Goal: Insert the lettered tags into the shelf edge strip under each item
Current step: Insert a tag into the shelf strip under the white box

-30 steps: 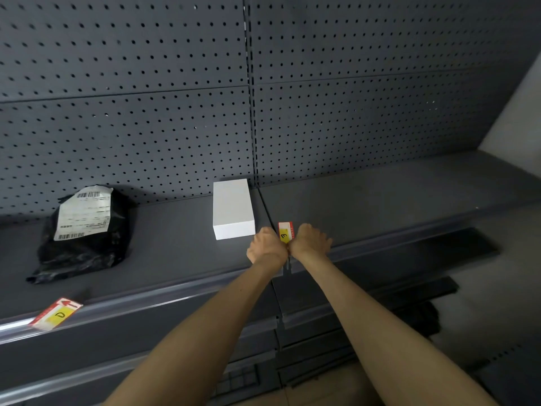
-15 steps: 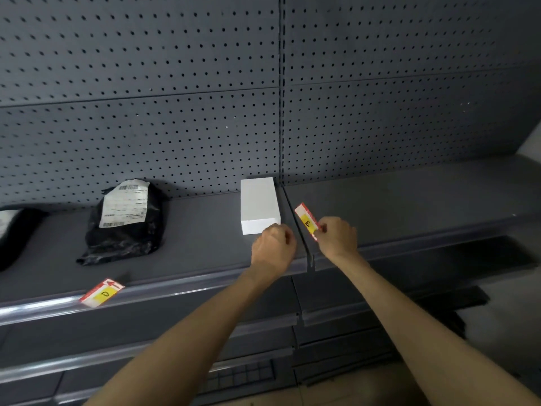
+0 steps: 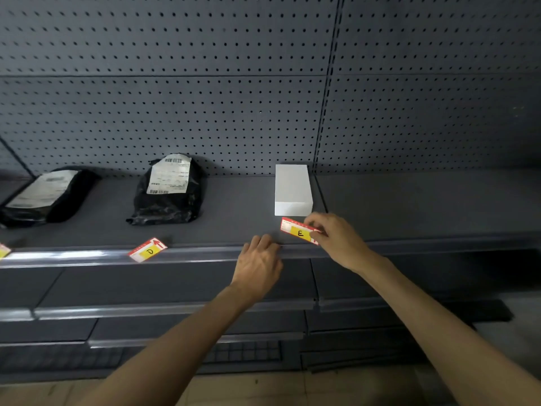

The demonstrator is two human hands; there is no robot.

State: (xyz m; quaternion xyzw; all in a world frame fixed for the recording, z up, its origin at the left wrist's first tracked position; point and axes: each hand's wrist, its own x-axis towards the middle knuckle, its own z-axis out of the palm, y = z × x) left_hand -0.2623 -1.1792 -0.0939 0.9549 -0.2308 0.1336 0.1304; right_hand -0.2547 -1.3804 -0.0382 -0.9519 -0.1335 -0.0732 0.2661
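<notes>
Two black plastic parcels with white shipping labels, one [image 3: 168, 190] and another [image 3: 44, 196]. One white rectangular cardboard box [image 3: 292, 189]. Three red-and-yellow paper tags: "E" [image 3: 298, 231], "D" [image 3: 147, 249], a third [image 3: 3, 251] cut off. Two bare hands, left [image 3: 257, 266] and right [image 3: 339, 240].

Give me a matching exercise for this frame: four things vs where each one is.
1. E tag
2. D tag
3. white box
4. left hand

a. lying tilted on the shelf front below the labelled black parcel
b. fingertips at the edge strip
c. pinched in the right hand
d. on the shelf, just behind the E tag

Pairs: 1-c, 2-a, 3-d, 4-b
</notes>
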